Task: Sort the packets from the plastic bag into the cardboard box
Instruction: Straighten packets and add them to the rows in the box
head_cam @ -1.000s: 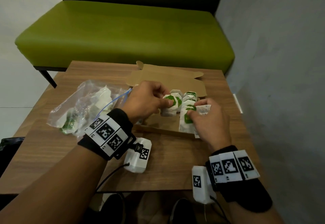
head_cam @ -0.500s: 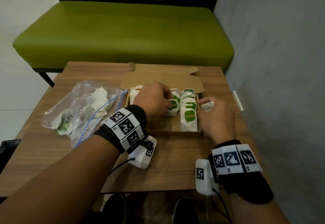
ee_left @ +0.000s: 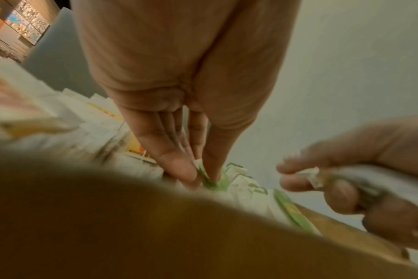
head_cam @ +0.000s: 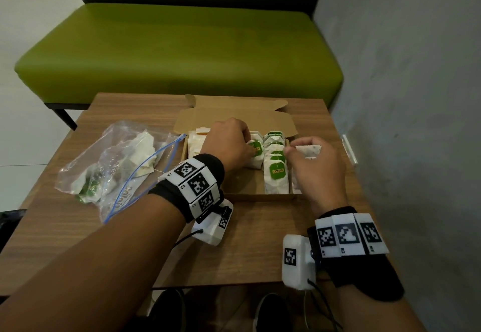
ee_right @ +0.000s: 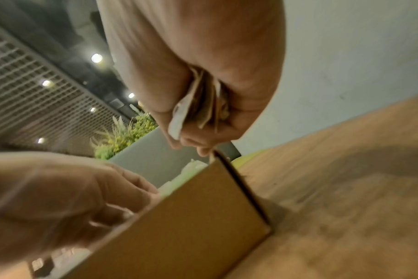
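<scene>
A wooden table (head_cam: pixel 260 240) fronts a green bench (head_cam: pixel 179 53) at 12 o'clock. In the cardboard box (head_cam: pixel 234 119), left hand (head_cam: pixel 229 144) pinches a green-labelled packet (head_cam: pixel 256 149); right hand (head_cam: pixel 315 167) clutches plain packets (head_cam: pixel 309 150); plastic bag (head_cam: pixel 114 165) at 9 o'clock

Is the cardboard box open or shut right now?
Open. The cardboard box has its lid folded back, with rows of packets showing inside.

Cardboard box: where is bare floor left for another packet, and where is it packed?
Bare cardboard box floor shows at the near end, under the left hand, between the near wall and the green-label packets. The far half is crowded with packet rows. The right hand grips white packets at the right edge.
</scene>
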`<action>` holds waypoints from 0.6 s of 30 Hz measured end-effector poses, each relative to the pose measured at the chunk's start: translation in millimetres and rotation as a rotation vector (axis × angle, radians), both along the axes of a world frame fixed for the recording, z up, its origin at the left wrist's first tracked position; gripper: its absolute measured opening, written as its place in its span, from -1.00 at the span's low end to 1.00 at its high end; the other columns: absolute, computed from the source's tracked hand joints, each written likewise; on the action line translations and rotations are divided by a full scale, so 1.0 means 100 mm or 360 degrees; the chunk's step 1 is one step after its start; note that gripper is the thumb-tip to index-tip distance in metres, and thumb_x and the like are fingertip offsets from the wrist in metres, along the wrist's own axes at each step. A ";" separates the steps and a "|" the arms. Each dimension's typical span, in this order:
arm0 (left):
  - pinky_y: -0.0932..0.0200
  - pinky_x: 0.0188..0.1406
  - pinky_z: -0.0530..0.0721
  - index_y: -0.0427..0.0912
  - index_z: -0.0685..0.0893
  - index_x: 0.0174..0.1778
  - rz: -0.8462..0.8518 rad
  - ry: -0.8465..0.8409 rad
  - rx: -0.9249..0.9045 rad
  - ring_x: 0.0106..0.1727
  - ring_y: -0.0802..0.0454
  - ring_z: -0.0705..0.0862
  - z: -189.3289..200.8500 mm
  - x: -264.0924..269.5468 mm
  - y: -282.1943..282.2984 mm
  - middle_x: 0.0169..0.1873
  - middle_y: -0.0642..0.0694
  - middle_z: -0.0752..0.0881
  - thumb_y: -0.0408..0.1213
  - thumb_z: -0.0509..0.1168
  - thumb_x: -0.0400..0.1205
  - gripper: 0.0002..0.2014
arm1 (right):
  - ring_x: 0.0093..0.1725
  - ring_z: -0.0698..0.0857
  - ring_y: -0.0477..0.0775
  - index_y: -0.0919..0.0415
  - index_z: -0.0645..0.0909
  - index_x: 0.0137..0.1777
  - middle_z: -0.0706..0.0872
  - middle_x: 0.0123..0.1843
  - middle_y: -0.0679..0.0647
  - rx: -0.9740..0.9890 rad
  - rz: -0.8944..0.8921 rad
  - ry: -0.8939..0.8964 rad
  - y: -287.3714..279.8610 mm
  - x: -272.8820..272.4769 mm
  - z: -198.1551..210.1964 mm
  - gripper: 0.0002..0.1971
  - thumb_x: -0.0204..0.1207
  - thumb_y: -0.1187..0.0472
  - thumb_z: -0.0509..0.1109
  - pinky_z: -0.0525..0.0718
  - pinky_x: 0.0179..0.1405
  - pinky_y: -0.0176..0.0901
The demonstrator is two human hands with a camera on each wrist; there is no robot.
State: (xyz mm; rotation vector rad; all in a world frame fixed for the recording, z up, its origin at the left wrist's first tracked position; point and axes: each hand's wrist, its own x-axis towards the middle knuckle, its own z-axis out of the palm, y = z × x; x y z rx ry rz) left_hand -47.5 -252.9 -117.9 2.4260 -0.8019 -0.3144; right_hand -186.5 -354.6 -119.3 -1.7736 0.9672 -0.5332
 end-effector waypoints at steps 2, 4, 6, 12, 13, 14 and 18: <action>0.07 -0.12 0.70 -0.13 0.72 -0.06 0.0017 -0.0011 -0.0034 -0.06 -0.03 0.68 0.00 0.01 0.03 -0.10 -0.07 0.75 -0.11 0.56 0.47 -0.75 | -0.14 0.82 0.01 0.00 0.73 -0.08 0.83 -0.14 -0.01 0.0328 -0.0058 -0.0244 0.03 0.03 0.07 -0.95 0.54 0.12 0.55 0.85 -0.20 0.04; 0.03 -0.07 0.72 -0.11 0.69 -0.02 0.0046 -0.0111 -0.0078 -0.08 -0.01 0.69 0.04 0.00 0.08 -0.11 -0.04 0.75 -0.05 0.51 0.51 -0.74 | -0.32 0.79 -0.04 0.11 0.70 -0.05 0.82 -0.23 0.02 0.0718 -0.0085 -0.0468 0.08 0.08 0.12 -0.89 0.60 0.09 0.51 0.80 -0.34 -0.07; 0.11 -0.14 0.68 -0.07 0.69 0.00 0.0061 -0.0193 -0.0171 -0.11 0.03 0.70 0.13 -0.04 0.16 -0.15 0.01 0.75 0.00 0.42 0.58 -0.77 | -0.43 0.76 -0.09 0.20 0.65 0.05 0.79 -0.34 0.02 0.1121 -0.0065 -0.0616 0.13 0.14 0.14 -0.75 0.69 -0.01 0.38 0.72 -0.45 -0.19; 0.23 -0.40 0.66 -0.05 0.72 -0.14 -0.0267 0.0336 -0.0245 -0.36 0.15 0.79 0.42 -0.25 0.39 -0.34 0.02 0.80 0.24 0.39 0.52 -0.61 | -0.23 0.78 0.09 0.18 0.58 0.01 0.77 -0.18 0.17 0.1693 0.0084 -0.0783 0.28 0.23 0.16 -0.59 0.78 -0.13 0.08 0.76 -0.17 0.00; 0.31 -0.46 0.60 -0.05 0.70 -0.10 -0.0297 0.0379 -0.0210 -0.39 0.18 0.79 0.43 -0.25 0.41 -0.34 0.02 0.81 0.22 0.45 0.48 -0.61 | -0.14 0.76 0.13 0.19 0.58 0.02 0.75 -0.09 0.20 0.1719 0.0081 -0.0806 0.30 0.24 0.17 -0.62 0.79 -0.08 0.08 0.71 -0.06 0.04; 0.34 -0.49 0.56 -0.06 0.67 -0.05 -0.0302 0.0410 -0.0201 -0.40 0.18 0.79 0.43 -0.25 0.42 -0.32 0.01 0.81 0.16 0.51 0.45 -0.61 | -0.05 0.73 0.17 0.21 0.58 0.07 0.73 0.00 0.24 0.1741 0.0084 -0.0825 0.32 0.24 0.18 -0.65 0.79 -0.03 0.09 0.68 0.03 0.06; 0.16 -0.44 0.73 -0.17 0.61 0.02 -0.0222 0.0679 -0.0356 -0.42 0.04 0.76 0.40 -0.24 0.47 -0.32 -0.10 0.78 -0.19 0.63 0.42 -0.61 | 0.03 0.73 0.20 0.22 0.56 0.29 0.71 0.15 0.29 0.1648 0.0120 -0.0817 0.35 0.27 0.18 -0.76 0.80 0.18 0.11 0.70 0.02 0.08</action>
